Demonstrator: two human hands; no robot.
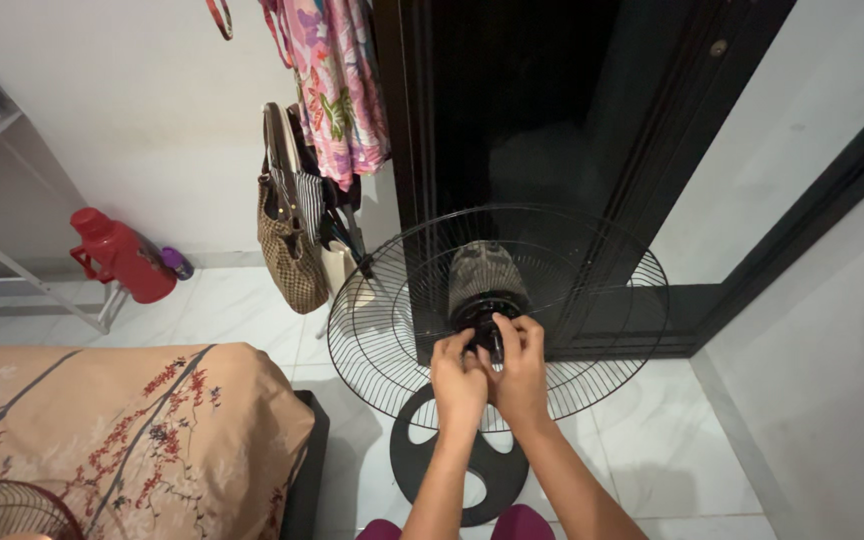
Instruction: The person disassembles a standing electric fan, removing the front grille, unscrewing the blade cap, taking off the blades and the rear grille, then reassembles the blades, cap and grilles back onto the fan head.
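At the middle of the round wire fan guard (392, 300), both hands meet on the black hub (485, 318) of a standing fan. The left hand (458, 378) has its fingers curled and pressed together around the hub's lower left side, and the right hand (521, 370) pinches it from the right with fingers bent over the top. The grey motor housing (484, 272) sits just behind the hub, seen through the wires. The guard stands upright on the white tiled floor (652, 450), and the round black base (432, 455) lies below it, near the forearms. Beside the guard's left edge hang a checked bag (290, 262) and a pink flowered garment (337, 90). A red jug (122, 255) stands by the wall, well apart, and a flowered bedspread (122, 430) fills the lower left corner.
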